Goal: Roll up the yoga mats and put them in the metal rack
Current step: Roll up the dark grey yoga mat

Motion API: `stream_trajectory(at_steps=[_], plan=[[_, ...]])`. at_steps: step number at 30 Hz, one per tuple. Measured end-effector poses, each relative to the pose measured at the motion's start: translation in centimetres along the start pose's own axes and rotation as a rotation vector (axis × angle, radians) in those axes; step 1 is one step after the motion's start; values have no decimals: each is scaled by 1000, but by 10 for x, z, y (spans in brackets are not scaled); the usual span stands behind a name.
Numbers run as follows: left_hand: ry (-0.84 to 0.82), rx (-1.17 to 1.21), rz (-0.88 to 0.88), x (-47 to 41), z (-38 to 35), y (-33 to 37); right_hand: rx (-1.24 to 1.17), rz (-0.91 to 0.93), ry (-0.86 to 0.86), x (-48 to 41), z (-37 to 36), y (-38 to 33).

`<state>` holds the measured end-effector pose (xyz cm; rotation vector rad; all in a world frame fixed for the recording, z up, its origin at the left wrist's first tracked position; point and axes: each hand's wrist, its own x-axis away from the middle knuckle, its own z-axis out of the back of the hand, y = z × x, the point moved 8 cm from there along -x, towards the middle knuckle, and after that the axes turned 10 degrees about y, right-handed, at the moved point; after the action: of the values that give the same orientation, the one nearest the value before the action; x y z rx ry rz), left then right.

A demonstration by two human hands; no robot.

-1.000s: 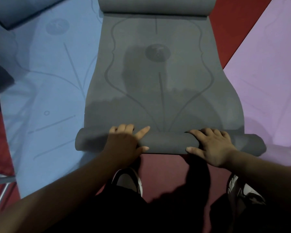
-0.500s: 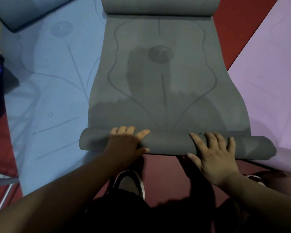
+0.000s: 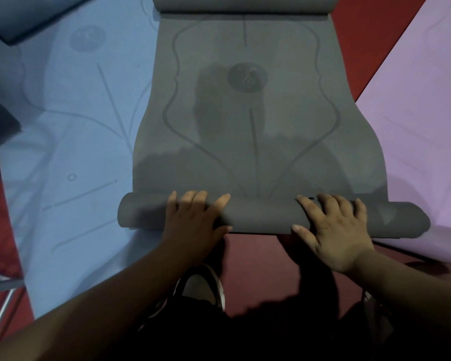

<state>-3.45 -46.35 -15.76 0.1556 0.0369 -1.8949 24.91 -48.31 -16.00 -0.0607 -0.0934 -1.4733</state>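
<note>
The grey yoga mat (image 3: 245, 142) lies lengthwise on the red floor (image 3: 258, 259), running away from the person. Its near end is wound into a roll (image 3: 261, 217) that lies crosswise, and its far end (image 3: 242, 5) curls up and over at the top of the view.

Both hands rest on the roll. The left hand (image 3: 193, 222) lies on its left half with the fingers straight and spread over the top and the thumb along the near side. The right hand (image 3: 336, 230) lies on the right half the same way, flat and wide, fingers fanned, thumb pointing inward along the near edge. Neither hand curls round the roll.

The grey mat's flat part carries a printed pattern of a curving outline, a centre line and lines fanning toward the roll. In the middle sits a round emblem (image 3: 247, 77), too blurred to read.

Left of the grey mat, its edge tucked under it, a blue mat (image 3: 76, 126) lies flat with a similar round emblem (image 3: 88, 38), also unreadable, and thin printed lines. Beyond that, at the far left corner, is the edge of a darker mat (image 3: 24, 14). Right of the grey mat a purple mat (image 3: 414, 126) lies flat, and the roll's right end overlaps its corner.

Just near of the roll, between the forearms, a light-toed shoe (image 3: 203, 285) stands on the floor. Well to the near left of the grey mat a metal tube frame (image 3: 3, 306) shows at the view's edge. What it belongs to cannot be told.
</note>
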Motion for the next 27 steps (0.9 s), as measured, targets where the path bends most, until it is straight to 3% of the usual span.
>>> stream_trajectory(at_steps=[5, 10, 18, 23, 27], plan=[[-59, 7, 18, -7, 1, -9, -56, -93, 117, 15, 18, -6], [-75, 12, 13, -6, 1, -6, -85, -139, 80, 18, 2, -6], [143, -27, 16, -4, 17, 6, -97, -128, 58, -13, -2, 11], [-21, -40, 74, -14, 7, -6, -94, -111, 82, -17, 3, 7], [-41, -24, 94, -20, 8, -10, -91, -92, 169, -4, 14, -3]])
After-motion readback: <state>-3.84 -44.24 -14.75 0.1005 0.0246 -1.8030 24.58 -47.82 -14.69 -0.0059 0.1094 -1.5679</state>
